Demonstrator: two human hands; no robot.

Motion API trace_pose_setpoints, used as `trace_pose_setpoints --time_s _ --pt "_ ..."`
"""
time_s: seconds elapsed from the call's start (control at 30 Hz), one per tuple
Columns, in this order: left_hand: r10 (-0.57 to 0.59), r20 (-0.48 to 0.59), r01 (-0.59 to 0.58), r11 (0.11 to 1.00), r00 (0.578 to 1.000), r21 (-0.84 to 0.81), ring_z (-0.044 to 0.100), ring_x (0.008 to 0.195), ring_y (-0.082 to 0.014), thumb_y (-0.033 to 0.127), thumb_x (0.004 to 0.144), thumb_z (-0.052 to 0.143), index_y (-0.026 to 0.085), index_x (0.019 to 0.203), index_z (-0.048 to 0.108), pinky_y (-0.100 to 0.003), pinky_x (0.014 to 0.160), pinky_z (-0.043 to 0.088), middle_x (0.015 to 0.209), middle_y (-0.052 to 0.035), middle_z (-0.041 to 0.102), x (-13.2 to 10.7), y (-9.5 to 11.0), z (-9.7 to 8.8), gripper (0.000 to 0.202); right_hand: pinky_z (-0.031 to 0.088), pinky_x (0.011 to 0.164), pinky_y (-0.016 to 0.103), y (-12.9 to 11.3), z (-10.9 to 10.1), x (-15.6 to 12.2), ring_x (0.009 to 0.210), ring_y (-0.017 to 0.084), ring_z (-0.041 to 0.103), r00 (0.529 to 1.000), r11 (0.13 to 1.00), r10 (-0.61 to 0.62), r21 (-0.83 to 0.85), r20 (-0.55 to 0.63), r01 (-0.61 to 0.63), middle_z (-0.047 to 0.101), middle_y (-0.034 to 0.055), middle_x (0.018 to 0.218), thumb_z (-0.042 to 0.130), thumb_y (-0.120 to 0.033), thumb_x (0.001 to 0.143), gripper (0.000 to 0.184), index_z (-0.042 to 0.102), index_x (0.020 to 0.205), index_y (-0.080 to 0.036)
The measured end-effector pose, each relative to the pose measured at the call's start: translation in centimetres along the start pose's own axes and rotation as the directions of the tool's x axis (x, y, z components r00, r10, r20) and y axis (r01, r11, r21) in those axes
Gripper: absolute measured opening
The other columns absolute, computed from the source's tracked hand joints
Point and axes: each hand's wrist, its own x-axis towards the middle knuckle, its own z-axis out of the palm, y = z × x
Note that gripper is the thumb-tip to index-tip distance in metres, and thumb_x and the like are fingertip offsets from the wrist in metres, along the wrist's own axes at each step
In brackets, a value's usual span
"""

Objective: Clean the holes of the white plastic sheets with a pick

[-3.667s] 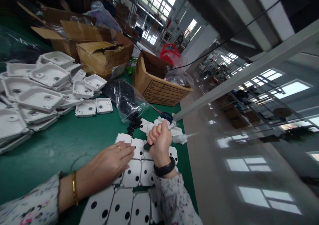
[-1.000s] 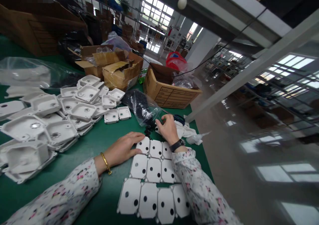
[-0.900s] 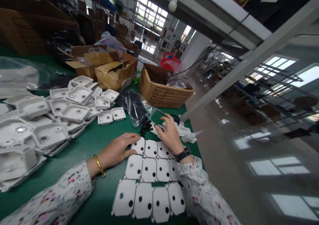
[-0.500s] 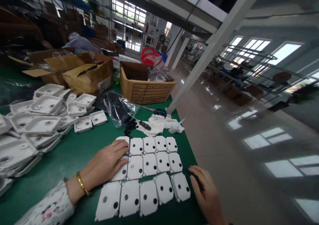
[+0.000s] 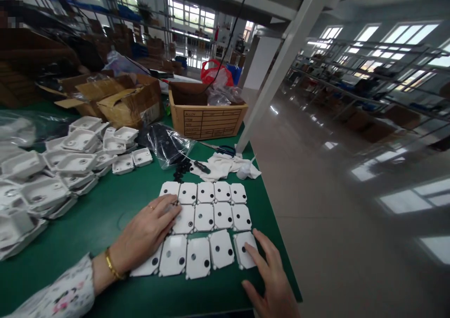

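White plastic boxes with cut corners lie face up in three rows, such as a middle-row box (image 5: 204, 217) and a front-row box (image 5: 198, 258). Dark round spots mark each face. My left hand (image 5: 147, 229) lies across the left end of the middle row, fingers stretched out and partly covering a box there. At the right end of the front row, my right hand (image 5: 269, 273) has its fingers spread. Its fingertips are at the top and face of the end box (image 5: 246, 252), thumb apart below; whether they press on it I cannot tell.
White housings (image 5: 75, 163) are piled at the left of the green table (image 5: 116, 205). Behind the rows lie black plugs (image 5: 182, 169), a screwdriver (image 5: 201, 167), a white cloth (image 5: 223, 166) and scissors (image 5: 225, 150). Cardboard boxes (image 5: 207, 121) stand farther back, near a white post (image 5: 270, 74).
My right hand has moved from beside the rows onto the end box of the front row. My left hand has shifted nearer along the left end. The camera view has turned slightly.
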Motion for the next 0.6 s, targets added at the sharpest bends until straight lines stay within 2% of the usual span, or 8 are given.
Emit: trace_pose_setpoints --time_s 0.17,0.27,0.43,0.6 --pt "0.117 0.131 -0.114 0.993 0.985 -0.028 0.047 0.119 -0.0246 0.031 0.092 0.044 0.024 0.128 0.048 -0.042 0.096 0.046 0.129 -0.0074 0.051 -1.2 2.7 -1.0 0.037 0.037 0.100 0.057 0.1 0.4 0.3 0.132 0.036 0.022 0.998 0.996 -0.008 0.087 0.060 0.003 0.020 0.0141 0.146 0.047 -0.033 0.092 0.043 0.039 0.131 -0.016" --pt "0.109 0.178 -0.104 0.994 0.978 -0.037 0.048 0.117 -0.0242 0.035 0.092 0.046 0.025 0.133 0.042 -0.041 0.096 0.046 0.128 -0.0061 0.052 -0.9 3.6 -1.3 0.043 0.034 0.103 0.055 0.1 0.5 0.4 0.133 0.034 0.020 0.997 0.992 -0.009 0.123 0.082 -0.001 0.021 0.0143 0.146 0.047 -0.028 0.091 0.043 0.037 0.131 -0.014" --pt "0.074 0.185 -0.074 0.997 0.980 -0.003 0.048 0.114 -0.0269 0.047 0.089 0.048 0.022 0.130 0.045 -0.044 0.095 0.043 0.128 -0.0076 0.052 -0.5 4.4 -1.0 0.049 0.034 0.103 0.054 0.1 0.4 0.4 0.133 0.034 0.019 0.995 0.991 -0.006 0.136 0.102 -0.008 0.021 0.0144 0.145 0.047 -0.031 0.091 0.045 0.035 0.131 -0.014" --pt "0.084 0.178 -0.085 0.996 0.980 -0.001 0.050 0.110 -0.0277 0.050 0.088 0.047 0.021 0.128 0.047 -0.044 0.091 0.044 0.123 -0.0084 0.055 -0.2 4.5 -0.6 0.049 0.033 0.103 0.054 0.1 0.5 0.4 0.133 0.033 0.018 0.993 0.989 -0.021 0.148 0.118 0.004 0.022 0.0141 0.145 0.046 -0.031 0.092 0.044 0.035 0.132 -0.014"
